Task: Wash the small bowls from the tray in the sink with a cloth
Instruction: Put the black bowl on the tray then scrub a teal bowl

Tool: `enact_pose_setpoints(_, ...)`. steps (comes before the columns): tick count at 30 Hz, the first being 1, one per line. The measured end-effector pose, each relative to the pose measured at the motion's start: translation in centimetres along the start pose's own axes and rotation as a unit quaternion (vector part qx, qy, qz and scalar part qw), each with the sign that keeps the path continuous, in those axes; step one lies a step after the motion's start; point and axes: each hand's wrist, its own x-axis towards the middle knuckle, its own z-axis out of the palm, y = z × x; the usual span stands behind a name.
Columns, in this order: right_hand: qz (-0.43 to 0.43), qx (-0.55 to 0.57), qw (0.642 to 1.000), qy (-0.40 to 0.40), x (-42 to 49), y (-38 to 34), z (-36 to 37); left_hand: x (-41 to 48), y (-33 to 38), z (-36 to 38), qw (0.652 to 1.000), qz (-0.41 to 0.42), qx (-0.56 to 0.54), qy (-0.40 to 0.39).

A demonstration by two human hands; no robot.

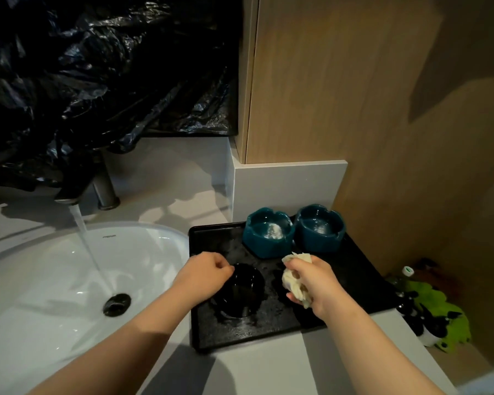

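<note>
The left hand (204, 273) curls its fingers at the rim of a black bowl (240, 293) on the tray (211, 240) beside the sink (40, 280) — grip or mere touch, it cannot be told. The right hand (315, 283) has its fingers clamped on a crumpled cloth (293, 280); two teal bowls (268, 232) stand behind.

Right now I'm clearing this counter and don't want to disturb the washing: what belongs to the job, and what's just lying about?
Job: sink, running tap, black tray, left teal bowl, right teal bowl, black bowl, cloth in the right hand.
Lying about: black plastic sheet, green item, bottles beside it.
</note>
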Motion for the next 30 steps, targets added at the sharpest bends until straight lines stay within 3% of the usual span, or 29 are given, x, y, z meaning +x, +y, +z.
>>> enact_pose_setpoints(5,-0.013,0.027,1.0,0.01,1.4,-1.1,0.0,3.7,2.5,0.0,0.975,-0.072,-0.208,0.009)
enact_pose_setpoints(9,-0.007,0.031,0.999,0.02,2.5,-1.8,0.1,6.3,4.8,1.3,0.948,-0.124,-0.292,-0.011)
enact_pose_setpoints(12,0.006,0.026,1.0,0.014,3.2,-2.1,0.1,7.9,5.7,2.2,0.939,-0.157,-0.3,-0.06)
enact_pose_setpoints(18,0.015,0.013,1.0,-0.004,3.4,-1.9,0.4,9.5,6.7,2.6,0.957,-0.174,-0.213,-0.089)
enact_pose_setpoints(24,-0.044,0.043,0.998,-0.018,1.9,-2.6,1.0,8.1,5.8,0.0,0.906,-0.206,-0.356,-0.1)
enact_pose_setpoints(30,-0.087,0.046,0.993,-0.068,-1.5,-4.4,3.9,4.1,3.1,-5.2,0.883,-0.176,-0.422,-0.102)
